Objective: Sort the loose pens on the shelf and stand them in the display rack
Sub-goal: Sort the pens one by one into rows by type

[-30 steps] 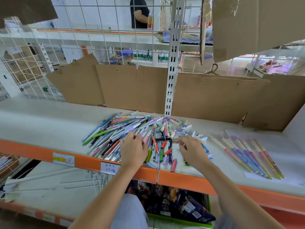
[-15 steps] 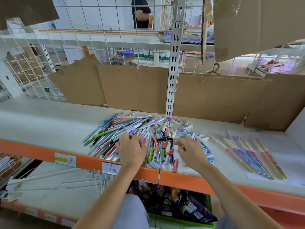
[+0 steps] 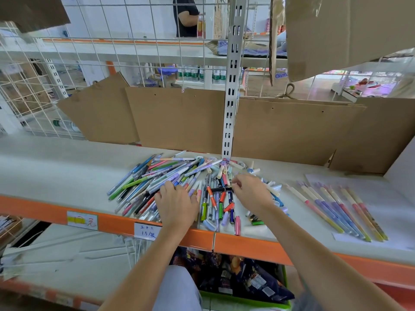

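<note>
A heap of loose pens (image 3: 170, 176) in many colours lies on the grey shelf (image 3: 56, 171), just in front of the slotted upright. My left hand (image 3: 176, 204) rests flat on the heap's near side, fingers spread over the pens. My right hand (image 3: 250, 191) sits at the heap's right side with curled fingers that pinch the right end of a short black pen (image 3: 221, 189), which lies crosswise on the shelf. A row of several long pastel pens (image 3: 336, 207) lies side by side on white paper (image 3: 399, 221) at the right. No display rack is in view.
Brown cardboard sheets (image 3: 175, 117) lean along the shelf's back, beside the white upright (image 3: 230, 97). The orange shelf edge (image 3: 45, 209) carries price labels. A green bin of packets (image 3: 235, 279) stands below. A person (image 3: 186, 16) stands beyond the wire grid.
My left hand has slid a little farther into the heap. My right hand has stayed at the black pen's end. The pens have hardly shifted.
</note>
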